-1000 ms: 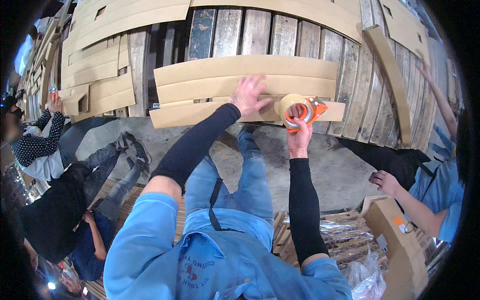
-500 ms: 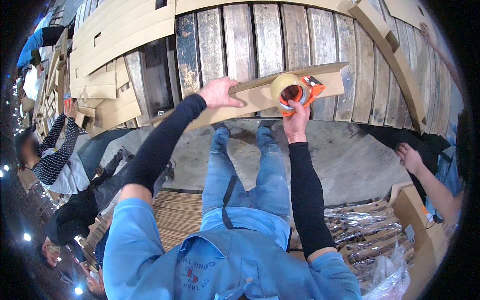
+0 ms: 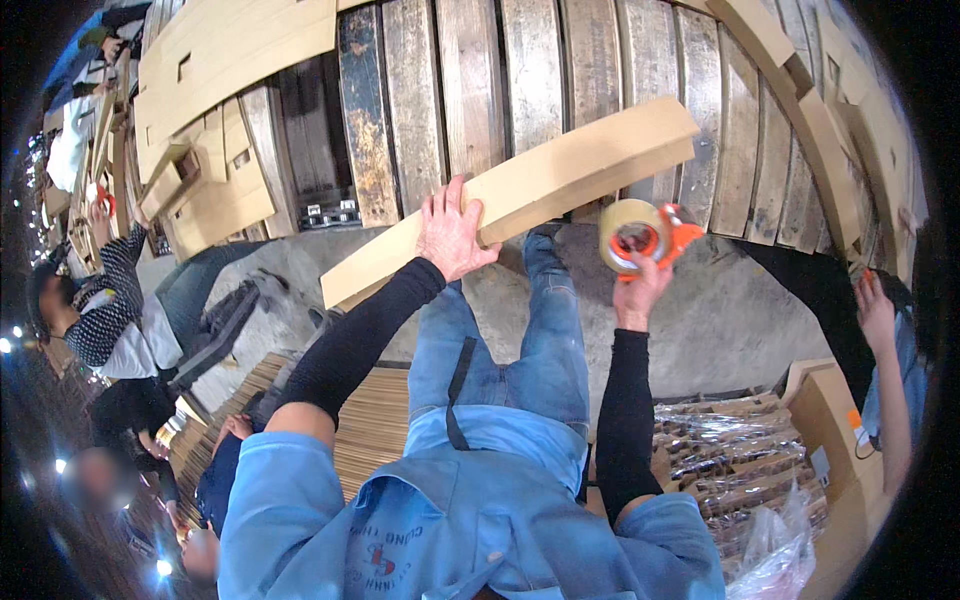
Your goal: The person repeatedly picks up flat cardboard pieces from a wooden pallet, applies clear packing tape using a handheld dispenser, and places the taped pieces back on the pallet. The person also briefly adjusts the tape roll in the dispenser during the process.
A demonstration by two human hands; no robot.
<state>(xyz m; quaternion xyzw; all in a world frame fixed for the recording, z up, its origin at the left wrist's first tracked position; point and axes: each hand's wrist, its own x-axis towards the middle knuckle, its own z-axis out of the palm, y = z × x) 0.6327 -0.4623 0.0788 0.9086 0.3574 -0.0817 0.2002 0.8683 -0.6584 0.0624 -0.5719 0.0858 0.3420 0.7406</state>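
A long, narrow cardboard box (image 3: 570, 160) lies slantwise across the near edge of the slatted wooden table, its left end jutting out over the floor. My left hand (image 3: 455, 235) grips it near that end, fingers spread over the top face and thumb along the near side. Off the table edge, right of my legs, my right hand (image 3: 643, 290) is closed around an orange tape dispenser (image 3: 684, 238) with a wide roll of tape (image 3: 622, 225). The dispenser is apart from the box. Part of its handle is hidden by my fingers.
Flat cardboard sheets (image 3: 235, 65) lie on the table at the left. Another long cardboard piece (image 3: 800, 110) curves along the right. Behind me are stacked cardboard (image 3: 370, 425) and a plastic-wrapped bundle (image 3: 725, 450). Co-workers stand on both sides; one person's hand (image 3: 875, 310) is at the right.
The box has turned over, showing a closed broad face, and its left end has come nearer me. My right hand has drawn the tape dispenser off the box, toward me and rightward.
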